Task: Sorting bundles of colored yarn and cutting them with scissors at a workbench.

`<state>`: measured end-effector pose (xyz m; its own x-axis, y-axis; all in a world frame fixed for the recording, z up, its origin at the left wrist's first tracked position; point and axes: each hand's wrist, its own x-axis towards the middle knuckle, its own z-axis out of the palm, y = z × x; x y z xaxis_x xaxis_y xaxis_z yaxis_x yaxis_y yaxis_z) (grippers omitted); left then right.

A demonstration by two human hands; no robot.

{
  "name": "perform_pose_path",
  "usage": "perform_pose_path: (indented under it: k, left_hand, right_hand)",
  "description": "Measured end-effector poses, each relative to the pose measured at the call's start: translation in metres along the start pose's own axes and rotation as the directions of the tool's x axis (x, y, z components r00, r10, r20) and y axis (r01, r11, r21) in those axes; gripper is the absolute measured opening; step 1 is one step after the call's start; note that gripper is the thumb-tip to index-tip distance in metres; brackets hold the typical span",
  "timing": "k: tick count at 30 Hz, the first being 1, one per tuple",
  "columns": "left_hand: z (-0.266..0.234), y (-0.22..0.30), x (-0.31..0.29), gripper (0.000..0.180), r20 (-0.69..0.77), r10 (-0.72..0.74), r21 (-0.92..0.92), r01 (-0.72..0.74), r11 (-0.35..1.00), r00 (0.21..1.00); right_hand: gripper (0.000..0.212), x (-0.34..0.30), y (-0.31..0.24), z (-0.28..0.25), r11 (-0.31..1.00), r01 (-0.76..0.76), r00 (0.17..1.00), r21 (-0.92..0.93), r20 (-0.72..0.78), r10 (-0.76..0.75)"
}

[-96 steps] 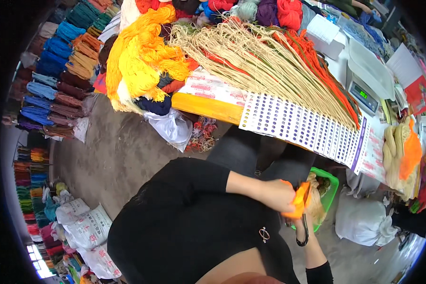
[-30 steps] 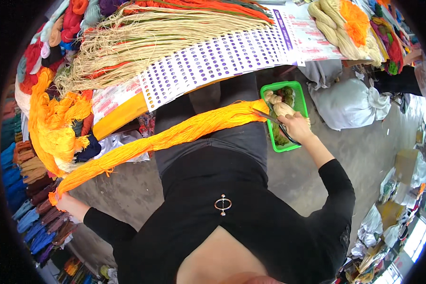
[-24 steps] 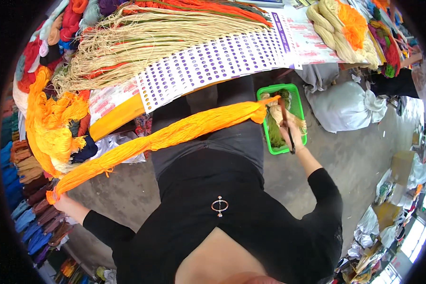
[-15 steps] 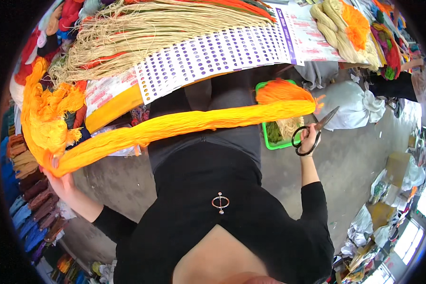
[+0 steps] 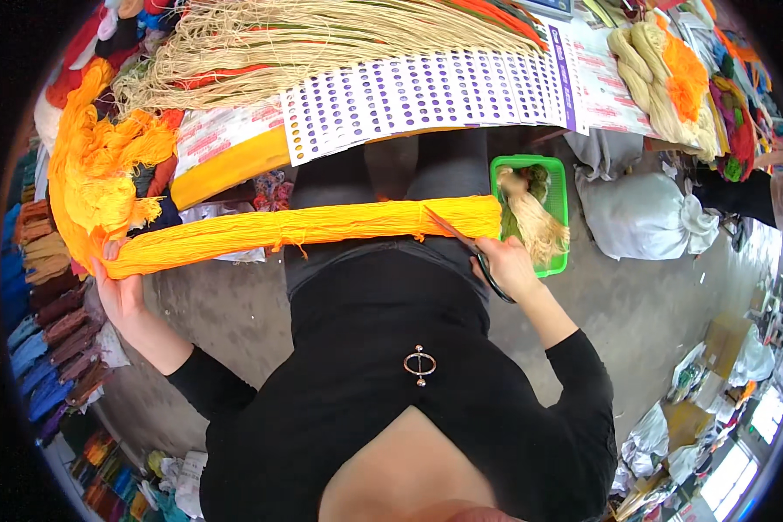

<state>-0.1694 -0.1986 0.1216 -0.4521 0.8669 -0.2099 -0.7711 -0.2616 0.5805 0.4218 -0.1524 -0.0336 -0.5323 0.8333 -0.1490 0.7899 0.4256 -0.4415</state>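
Note:
A long yellow-orange skein of yarn [image 5: 339, 220] stretches across in front of my waist, with short tied threads along its lower edge. My left hand [image 5: 122, 287] is closed round its left end, where the yarn bends up into a looser bunch [image 5: 104, 174] by the table's left end. In my right hand [image 5: 508, 266] is a pair of scissors [image 5: 489, 280] with black handles, gripped at the handles. The blades point up and left across the skein near its right end. Whether any strand lies between them, I cannot tell.
Beyond the skein, a table [image 5: 235, 170] bears pale and red yarn strands [image 5: 339, 43] and a dotted chart [image 5: 426, 91]. A green basket [image 5: 568, 209] with cream and green yarn stands on the floor at right, beside a white sack [image 5: 639, 213]. Coloured yarn stacks line the left.
My right hand has brought the scissors leftward from beyond the skein's end onto the skein, their tips turning left. The orange tuft over the basket is gone from view. My left hand keeps its hold.

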Motion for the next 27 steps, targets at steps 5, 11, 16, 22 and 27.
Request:
perform_pose_path:
  k: [5,11,16,22,27]
  left_hand:
    - [0.004,-0.007,0.002,0.018,0.064,-0.06,-0.053,0.064,0.997,0.996]
    - [-0.003,-0.014,0.004,0.014,0.002,-0.013,-0.12,0.013,0.993,1.0]
    - [0.009,-0.018,0.001,0.016,0.077,-0.007,-0.24,0.025,0.97,0.997]
    - [0.032,-0.03,-0.01,0.017,0.068,0.02,-0.249,-0.003,0.969,0.997]
    - [0.043,-0.029,-0.017,0.018,0.059,0.034,-0.251,-0.018,0.968,0.998]
  right_hand:
    - [0.019,0.003,-0.004,-0.006,0.993,0.108,0.994,0.053,-0.019,-0.108]
    - [0.018,0.0,-0.008,-0.009,0.912,0.132,0.974,0.389,-0.22,-0.047]
    - [0.016,0.03,-0.041,-0.019,0.862,0.279,0.937,0.424,-0.315,-0.149]
    - [0.016,0.076,-0.107,-0.015,0.929,0.31,0.95,0.204,-0.035,-0.309]
    - [0.021,0.094,-0.128,-0.008,0.931,0.332,0.936,0.149,0.07,-0.345]
